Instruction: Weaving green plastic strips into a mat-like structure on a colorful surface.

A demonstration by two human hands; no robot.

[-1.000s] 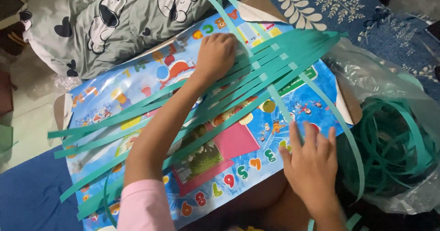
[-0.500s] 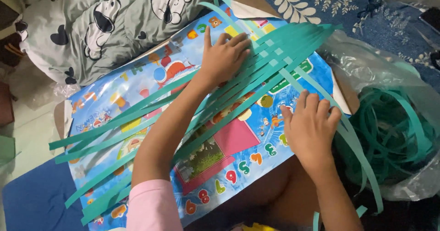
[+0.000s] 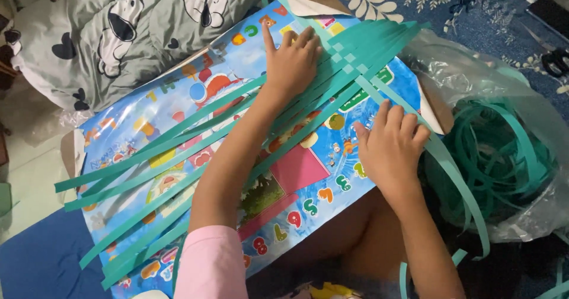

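Right there, the left hand (image 3: 291, 62) lay flat and open, fingers spread, pressing down on the long teal plastic strips (image 3: 195, 139) just beside the small woven patch (image 3: 347, 59) where strips crossed each other. Those strips fanned out diagonally across the colourful glossy alphabet-and-number poster board (image 3: 308, 174), running from its far right corner down toward its near left edge. Over on the other side, the right hand (image 3: 390, 148) was open too, palm down, fingertips resting on one teal strip that crossed the others and trailed off past the board's right edge. Neither hand gripped anything; both simply pressed. A pink sleeve (image 3: 210, 263) covered the upper left arm. Beside the right hand sat a clear plastic bag (image 3: 474, 74) holding a tangled bundle of teal strips (image 3: 504, 157). Beyond the board lay a grey cartoon-dog printed pillow (image 3: 118, 32), and a blue leaf-patterned cloth (image 3: 415, 0) spread beneath.
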